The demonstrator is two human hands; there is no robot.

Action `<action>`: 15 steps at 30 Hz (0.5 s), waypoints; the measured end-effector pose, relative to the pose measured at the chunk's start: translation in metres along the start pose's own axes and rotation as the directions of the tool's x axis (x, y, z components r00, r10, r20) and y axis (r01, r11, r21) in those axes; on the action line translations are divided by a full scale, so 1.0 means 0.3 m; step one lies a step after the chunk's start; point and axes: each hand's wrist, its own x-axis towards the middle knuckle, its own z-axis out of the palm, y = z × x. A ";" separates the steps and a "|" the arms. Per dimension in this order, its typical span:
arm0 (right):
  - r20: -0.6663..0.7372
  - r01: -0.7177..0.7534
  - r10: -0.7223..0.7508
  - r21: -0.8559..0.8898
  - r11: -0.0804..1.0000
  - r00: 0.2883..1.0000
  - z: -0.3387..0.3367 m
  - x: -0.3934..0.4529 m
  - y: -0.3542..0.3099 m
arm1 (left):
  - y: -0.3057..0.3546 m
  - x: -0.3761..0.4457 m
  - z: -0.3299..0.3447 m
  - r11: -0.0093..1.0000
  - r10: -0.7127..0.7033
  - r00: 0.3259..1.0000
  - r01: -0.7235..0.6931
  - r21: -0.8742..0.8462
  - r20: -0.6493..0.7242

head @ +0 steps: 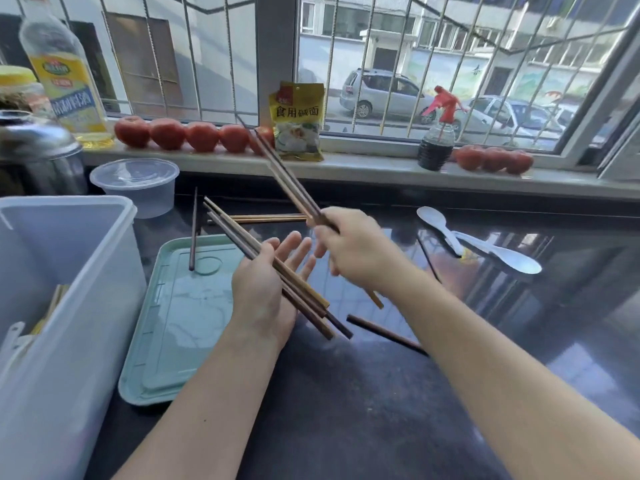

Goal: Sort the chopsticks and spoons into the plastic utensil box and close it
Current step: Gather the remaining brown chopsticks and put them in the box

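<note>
My left hand [266,292] lies palm up with straight fingers, and a bundle of several wooden chopsticks [242,244] rests across it. My right hand [349,245] grips two or three more chopsticks [284,178], their tips slanting up toward the window. Loose chopsticks lie on the dark counter: a pair [266,218] behind my hands, one [384,334] under my right forearm, and one [193,233] leaning onto the green lid [180,327]. Two white spoons [485,247] lie at the right. The translucent utensil box [65,289] stands open at the left with a few utensils inside.
A clear round tub [138,185] stands behind the box. Tomatoes [183,135], a yellow packet [299,121], an oil bottle [65,77] and a dark sauce bottle [434,143] line the window sill. A metal pot [38,150] sits at far left.
</note>
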 end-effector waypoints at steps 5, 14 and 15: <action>0.086 0.066 -0.029 -0.461 0.885 0.996 0.171 -0.204 -0.062 | -0.052 -0.030 -0.001 0.984 -0.001 1.000 -0.003 0.176 0.023; -0.385 -0.191 0.513 0.627 0.755 0.767 0.037 -0.319 0.002 | 0.030 -0.003 0.009 0.970 0.099 0.991 -0.075 -0.232 0.093; -0.304 -0.173 0.668 0.818 0.549 0.679 0.043 -0.330 0.008 | 0.015 -0.021 0.019 0.973 0.087 0.988 -0.058 -0.222 0.126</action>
